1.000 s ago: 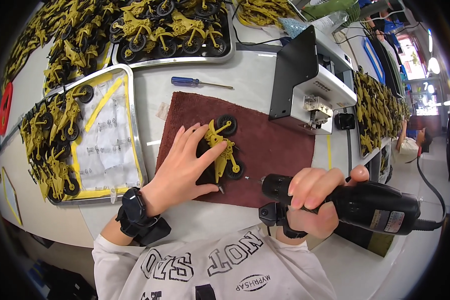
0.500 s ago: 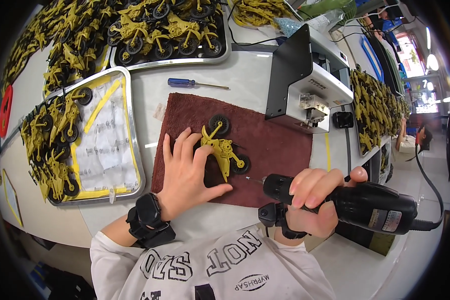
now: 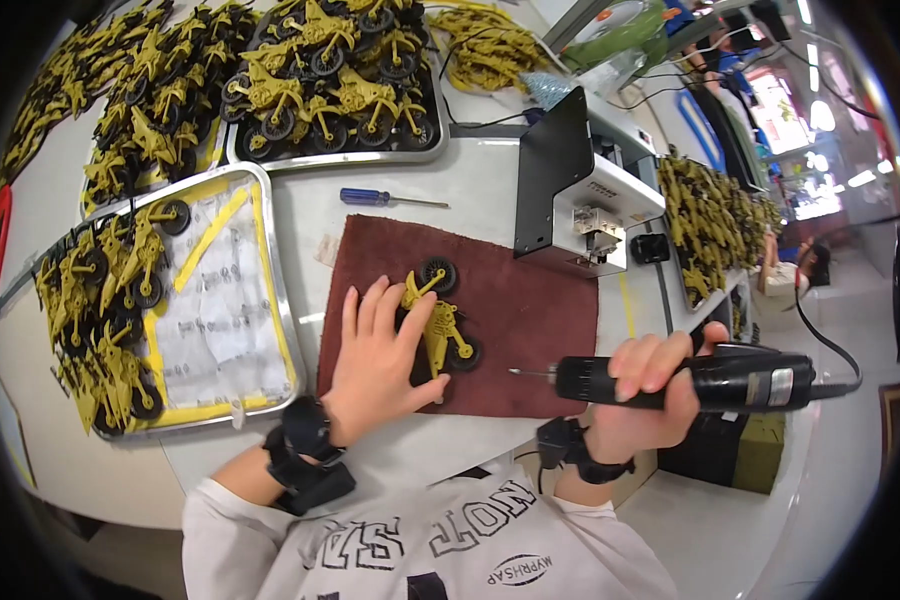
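Two hands are at work here, each with one black band on its wrist. The left hand (image 3: 377,355) is spread over one yellow toy motorcycle (image 3: 438,335), index finger on its body and thumb by its lower end; whether it truly grips, I cannot tell. The right hand (image 3: 655,385) is wrapped firmly around one black electric screwdriver (image 3: 750,382), its bit pointing left, apart from the toy. The motorcycle lies on its side, two black wheels to the right, left of the middle of one brown cloth (image 3: 535,300). From those wheels a broad bare stretch of cloth runs to its right edge, where the electric screwdriver crosses over. Beyond the upper edge, one blue-handled screwdriver (image 3: 365,196) lies on the white counter (image 3: 482,170), with room around it, and one black-and-white machine (image 3: 618,190) stands close at the upper right corner. To the left, one metal tray (image 3: 282,330) is bare paper along its right half, motorcycles crowding the other side; one dark tray (image 3: 370,157) above it is heaped, too tangled for me to count
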`<state>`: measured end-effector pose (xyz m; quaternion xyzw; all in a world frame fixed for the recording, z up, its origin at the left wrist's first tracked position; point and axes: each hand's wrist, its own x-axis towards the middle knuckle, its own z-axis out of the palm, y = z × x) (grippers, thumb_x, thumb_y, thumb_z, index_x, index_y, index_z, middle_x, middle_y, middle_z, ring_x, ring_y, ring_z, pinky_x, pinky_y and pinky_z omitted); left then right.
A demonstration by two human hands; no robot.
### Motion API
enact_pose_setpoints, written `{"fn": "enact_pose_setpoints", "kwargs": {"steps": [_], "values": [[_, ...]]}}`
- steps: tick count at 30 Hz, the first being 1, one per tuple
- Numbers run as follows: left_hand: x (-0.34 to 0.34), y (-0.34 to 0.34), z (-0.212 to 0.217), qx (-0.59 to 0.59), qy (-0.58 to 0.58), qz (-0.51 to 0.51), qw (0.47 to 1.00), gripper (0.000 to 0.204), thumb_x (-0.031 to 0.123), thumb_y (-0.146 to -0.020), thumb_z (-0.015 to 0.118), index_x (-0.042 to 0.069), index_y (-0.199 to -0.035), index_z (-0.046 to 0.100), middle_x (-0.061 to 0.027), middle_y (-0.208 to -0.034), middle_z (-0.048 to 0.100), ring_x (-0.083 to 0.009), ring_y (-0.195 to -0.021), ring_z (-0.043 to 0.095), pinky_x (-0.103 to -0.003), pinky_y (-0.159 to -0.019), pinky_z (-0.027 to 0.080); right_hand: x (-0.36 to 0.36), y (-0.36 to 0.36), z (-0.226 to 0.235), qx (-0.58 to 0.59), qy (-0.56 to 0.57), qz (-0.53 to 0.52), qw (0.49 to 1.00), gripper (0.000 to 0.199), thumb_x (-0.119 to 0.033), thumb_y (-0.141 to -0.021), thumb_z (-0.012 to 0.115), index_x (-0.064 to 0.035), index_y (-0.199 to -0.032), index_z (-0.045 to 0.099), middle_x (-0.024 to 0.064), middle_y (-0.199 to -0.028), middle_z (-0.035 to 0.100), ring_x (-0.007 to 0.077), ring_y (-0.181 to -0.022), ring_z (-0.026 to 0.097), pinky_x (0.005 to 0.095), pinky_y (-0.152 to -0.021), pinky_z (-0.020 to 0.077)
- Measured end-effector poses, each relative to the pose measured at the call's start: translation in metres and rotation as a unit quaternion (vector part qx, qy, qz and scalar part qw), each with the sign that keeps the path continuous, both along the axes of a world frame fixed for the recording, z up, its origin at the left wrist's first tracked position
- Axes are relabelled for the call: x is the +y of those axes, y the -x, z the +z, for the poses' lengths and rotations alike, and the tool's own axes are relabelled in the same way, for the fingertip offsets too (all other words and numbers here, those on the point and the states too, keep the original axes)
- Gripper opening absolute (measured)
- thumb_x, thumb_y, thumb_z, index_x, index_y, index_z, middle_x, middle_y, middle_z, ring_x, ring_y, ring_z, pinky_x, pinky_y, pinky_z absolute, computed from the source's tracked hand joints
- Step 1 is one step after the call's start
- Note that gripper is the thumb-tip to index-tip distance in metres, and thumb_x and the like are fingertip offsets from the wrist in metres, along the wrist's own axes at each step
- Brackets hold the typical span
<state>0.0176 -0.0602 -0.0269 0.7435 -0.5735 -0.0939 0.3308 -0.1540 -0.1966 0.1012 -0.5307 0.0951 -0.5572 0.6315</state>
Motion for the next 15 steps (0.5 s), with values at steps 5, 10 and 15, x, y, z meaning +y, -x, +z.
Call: {"fn": "enact_pose_setpoints", "kwargs": {"steps": [5, 10, 15], "values": [[-0.009, 0.01, 0.002, -0.005, 0.02, 0.023, 1.0, 0.088, 0.042, -0.066, 0.077, 0.007, -0.14, 0.045, -0.0231, -0.135, 0.041, -0.0441, -0.133, 0.034, -0.06, -0.114, 0.021, -0.006, 0.013, 0.04, 0.015, 0.058, -0.102, 0.993, 0.049, -0.016, -0.09, 0.054, -0.0051, -0.134, 0.036, 0.0033, -0.068, 0.046, 0.0155, -0.05, 0.045, 0.0318, -0.056, 0.0418], [-0.011, 0.005, 0.005, 0.016, 0.008, 0.033, 0.999, 0.086, 0.036, -0.065, 0.078, 0.007, -0.139, 0.046, -0.0228, -0.134, 0.041, -0.044, -0.133, 0.033, -0.059, -0.113, 0.023, -0.006, -0.019, 0.039, -0.015, 0.082, -0.083, 0.993, 0.049, -0.014, -0.091, 0.055, -0.0046, -0.135, 0.035, 0.0062, -0.068, 0.048, 0.0181, -0.05, 0.046, 0.0345, -0.058, 0.0432], [-0.008, 0.003, 0.005, 0.031, 0.001, 0.023, 0.999, 0.087, 0.034, -0.065, 0.08, 0.007, -0.14, 0.045, -0.0215, -0.137, 0.041, -0.0413, -0.135, 0.033, -0.057, -0.114, 0.022, 0.003, -0.038, -0.001, 0.027, 0.025, -0.035, 0.999, 0.058, -0.009, -0.089, 0.06, -0.0057, -0.139, 0.03, 0.0079, -0.071, 0.052, 0.0213, -0.054, 0.052, 0.0387, -0.059, 0.0452]]}}
